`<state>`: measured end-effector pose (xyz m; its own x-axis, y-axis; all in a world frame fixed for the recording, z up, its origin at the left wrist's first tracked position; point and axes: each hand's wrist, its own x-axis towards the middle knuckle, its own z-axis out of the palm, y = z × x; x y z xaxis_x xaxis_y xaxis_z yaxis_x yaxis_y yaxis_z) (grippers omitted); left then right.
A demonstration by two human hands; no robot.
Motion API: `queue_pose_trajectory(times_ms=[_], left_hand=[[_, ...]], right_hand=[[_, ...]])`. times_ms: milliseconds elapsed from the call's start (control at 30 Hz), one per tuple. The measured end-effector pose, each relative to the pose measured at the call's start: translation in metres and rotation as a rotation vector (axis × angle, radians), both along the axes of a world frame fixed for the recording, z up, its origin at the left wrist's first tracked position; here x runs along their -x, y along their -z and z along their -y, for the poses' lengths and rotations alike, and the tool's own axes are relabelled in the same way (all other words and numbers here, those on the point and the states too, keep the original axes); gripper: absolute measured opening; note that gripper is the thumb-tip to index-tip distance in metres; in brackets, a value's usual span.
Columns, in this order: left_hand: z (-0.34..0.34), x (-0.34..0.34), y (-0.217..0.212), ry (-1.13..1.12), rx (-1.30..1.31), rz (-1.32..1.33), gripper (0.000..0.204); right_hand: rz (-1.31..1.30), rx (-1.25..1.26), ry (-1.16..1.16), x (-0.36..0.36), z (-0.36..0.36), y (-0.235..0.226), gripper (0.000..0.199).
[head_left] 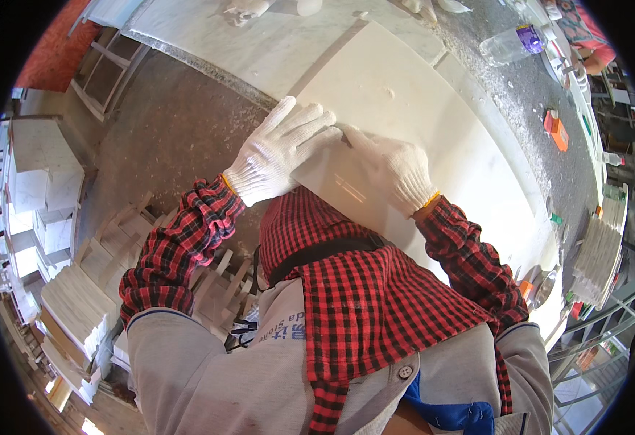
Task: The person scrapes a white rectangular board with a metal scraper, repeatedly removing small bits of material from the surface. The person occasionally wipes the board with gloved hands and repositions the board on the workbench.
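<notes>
In the middle of the frame, the left hand (277,152) and right hand (397,170) lie flat, fingers spread, on a big white stone slab (404,109). It looks heavy, hard and smooth; its edges seem best to hold.

Flat white marble slab (419,138) on the dusty workbench, near edge overhanging

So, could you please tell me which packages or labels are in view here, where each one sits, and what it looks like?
Plastic bottle: lying on the grey worktop at upper right, clear, with a purple label band.
Small box: on the grey worktop at right, rectangular, orange.
No signs or screens show.
</notes>
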<state>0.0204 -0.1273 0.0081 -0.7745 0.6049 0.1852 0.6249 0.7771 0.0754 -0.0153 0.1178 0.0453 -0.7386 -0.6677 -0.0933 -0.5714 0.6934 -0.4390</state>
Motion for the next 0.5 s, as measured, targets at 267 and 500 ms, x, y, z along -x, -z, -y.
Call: queue_pose_trajectory(times_ms=[267,500], left_hand=[[0.001,0.003,-0.009,0.027,-0.031,0.088,0.081],[0.001,0.003,-0.009,0.036,-0.018,0.113,0.085]], right_hand=[[0.019,-0.153,0.046,-0.012,0.005,-0.002,0.053],[0.073,-0.104,0.106,-0.018,0.010,-0.014,0.060]])
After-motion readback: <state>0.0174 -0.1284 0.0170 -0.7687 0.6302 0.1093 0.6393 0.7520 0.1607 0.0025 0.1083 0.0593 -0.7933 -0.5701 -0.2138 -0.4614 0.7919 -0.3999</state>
